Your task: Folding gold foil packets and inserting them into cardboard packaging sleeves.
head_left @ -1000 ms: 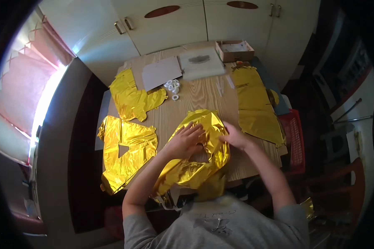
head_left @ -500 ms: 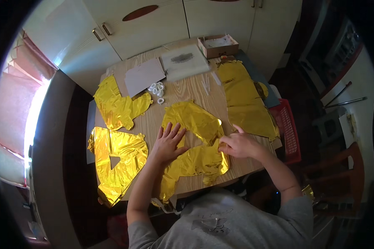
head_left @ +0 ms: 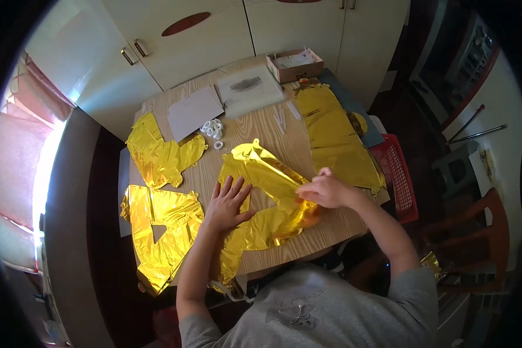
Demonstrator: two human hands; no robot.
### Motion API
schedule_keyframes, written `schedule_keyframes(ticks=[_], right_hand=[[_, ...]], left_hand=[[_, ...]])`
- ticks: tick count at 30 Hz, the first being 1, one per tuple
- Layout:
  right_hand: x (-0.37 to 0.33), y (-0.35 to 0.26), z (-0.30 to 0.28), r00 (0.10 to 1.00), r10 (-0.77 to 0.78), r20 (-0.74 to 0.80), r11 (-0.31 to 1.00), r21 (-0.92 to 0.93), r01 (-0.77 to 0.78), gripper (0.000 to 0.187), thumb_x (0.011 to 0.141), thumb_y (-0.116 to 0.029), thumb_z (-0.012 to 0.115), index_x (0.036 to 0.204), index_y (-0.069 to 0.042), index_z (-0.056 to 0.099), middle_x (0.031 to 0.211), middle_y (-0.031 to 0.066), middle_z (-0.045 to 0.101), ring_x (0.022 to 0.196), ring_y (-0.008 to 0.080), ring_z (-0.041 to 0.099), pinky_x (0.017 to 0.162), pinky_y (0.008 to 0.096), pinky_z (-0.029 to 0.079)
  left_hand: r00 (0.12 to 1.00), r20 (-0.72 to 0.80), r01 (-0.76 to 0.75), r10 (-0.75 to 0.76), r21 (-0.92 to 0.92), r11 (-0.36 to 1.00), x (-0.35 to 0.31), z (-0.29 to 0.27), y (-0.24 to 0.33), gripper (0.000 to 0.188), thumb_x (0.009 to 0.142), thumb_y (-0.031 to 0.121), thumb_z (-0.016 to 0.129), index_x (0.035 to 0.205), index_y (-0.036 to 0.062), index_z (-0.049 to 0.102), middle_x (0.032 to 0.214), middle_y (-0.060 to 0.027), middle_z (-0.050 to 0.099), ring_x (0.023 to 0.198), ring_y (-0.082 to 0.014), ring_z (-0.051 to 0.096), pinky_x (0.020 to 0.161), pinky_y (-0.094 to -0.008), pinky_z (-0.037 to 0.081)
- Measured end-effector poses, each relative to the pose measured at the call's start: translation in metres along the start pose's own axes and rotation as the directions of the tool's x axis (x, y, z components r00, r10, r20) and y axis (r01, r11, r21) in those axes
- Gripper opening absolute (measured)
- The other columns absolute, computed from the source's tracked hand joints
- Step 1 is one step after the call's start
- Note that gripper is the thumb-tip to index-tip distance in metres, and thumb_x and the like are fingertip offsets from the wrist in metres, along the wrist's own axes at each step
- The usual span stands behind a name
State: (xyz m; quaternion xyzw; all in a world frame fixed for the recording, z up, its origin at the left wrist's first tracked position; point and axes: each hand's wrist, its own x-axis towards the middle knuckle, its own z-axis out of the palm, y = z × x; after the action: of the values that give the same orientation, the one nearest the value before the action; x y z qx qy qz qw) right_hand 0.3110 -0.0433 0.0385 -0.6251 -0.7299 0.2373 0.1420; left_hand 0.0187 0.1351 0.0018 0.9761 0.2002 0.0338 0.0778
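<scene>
A flat, deflated gold foil balloon (head_left: 261, 227) with an opening in its middle lies on the table in front of me. My left hand (head_left: 229, 206) rests flat on its left part, fingers spread. With its fingers closed, my right hand (head_left: 327, 190) grips the balloon's right edge, where the foil is lifted and creased. To the left lies another gold foil balloon (head_left: 177, 223) with a triangular hole. Beyond it is a third gold foil piece (head_left: 159, 152) of irregular shape.
Gold foil sheets (head_left: 337, 136) lie along the table's right side. At the back are white rings (head_left: 213, 126), papers (head_left: 194, 110), a clear plastic packet (head_left: 249, 95), white strips (head_left: 280, 119) and an open cardboard box (head_left: 296, 72). A red basket (head_left: 397, 180) stands beyond the right edge.
My right hand has moved slightly up and left, pulling the balloon's right edge up and inward. The foil there has bent. My left hand stays flat on the balloon.
</scene>
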Motion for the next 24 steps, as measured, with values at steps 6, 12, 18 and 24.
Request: schedule_keyframes(ticks=[6,12,18,24], right_hand=[[-0.048,0.019,-0.025,0.982,0.16,0.099,0.981,-0.13,-0.147,0.045,0.094,-0.05,0.052,0.087,-0.013,0.075,0.082,0.0103,0.068,0.083,0.0259,0.06,0.088,0.0392,0.032],[-0.035,0.042,-0.023,0.937,0.161,-0.31,0.983,-0.034,-0.18,0.059,0.093,-0.047,0.055,0.138,-0.01,0.048,0.143,0.0135,0.045,0.131,0.0323,0.043,0.114,0.0477,0.025],[-0.027,0.093,0.012,0.896,0.26,-0.36,0.896,-0.256,-0.363,0.059,0.096,-0.045,0.052,0.144,-0.012,0.044,0.155,0.0061,0.033,0.143,0.0263,0.03,0.117,0.0453,0.022],[-0.02,0.104,0.022,0.838,0.244,-0.488,0.913,-0.177,-0.369,0.041,0.098,-0.036,0.05,0.132,-0.014,0.058,0.146,0.0031,0.047,0.138,0.0226,0.04,0.114,0.0454,0.029]], left_hand=[[1.0,0.015,-0.009,0.009,-0.047,0.999,0.0,0.001,-0.005,0.08,0.08,0.06,0.058,0.147,0.0201,0.039,0.154,-0.0108,0.032,0.144,-0.039,0.021,0.116,-0.0571,0.013],[1.0,0.018,-0.011,0.011,-0.009,1.0,0.003,-0.006,0.002,0.079,0.083,0.06,0.056,0.147,0.0168,0.039,0.154,-0.0115,0.032,0.145,-0.0382,0.021,0.116,-0.0567,0.011],[0.998,-0.047,-0.04,0.038,-0.034,0.999,0.02,-0.015,0.024,0.075,0.085,0.051,0.06,0.145,0.0106,0.041,0.154,-0.0144,0.032,0.145,-0.0377,0.02,0.117,-0.0556,0.013],[0.983,-0.062,-0.178,0.172,-0.118,0.977,0.067,-0.006,0.053,0.067,0.084,0.042,0.065,0.14,0.0104,0.047,0.152,-0.0147,0.033,0.144,-0.038,0.021,0.116,-0.0551,0.019]])
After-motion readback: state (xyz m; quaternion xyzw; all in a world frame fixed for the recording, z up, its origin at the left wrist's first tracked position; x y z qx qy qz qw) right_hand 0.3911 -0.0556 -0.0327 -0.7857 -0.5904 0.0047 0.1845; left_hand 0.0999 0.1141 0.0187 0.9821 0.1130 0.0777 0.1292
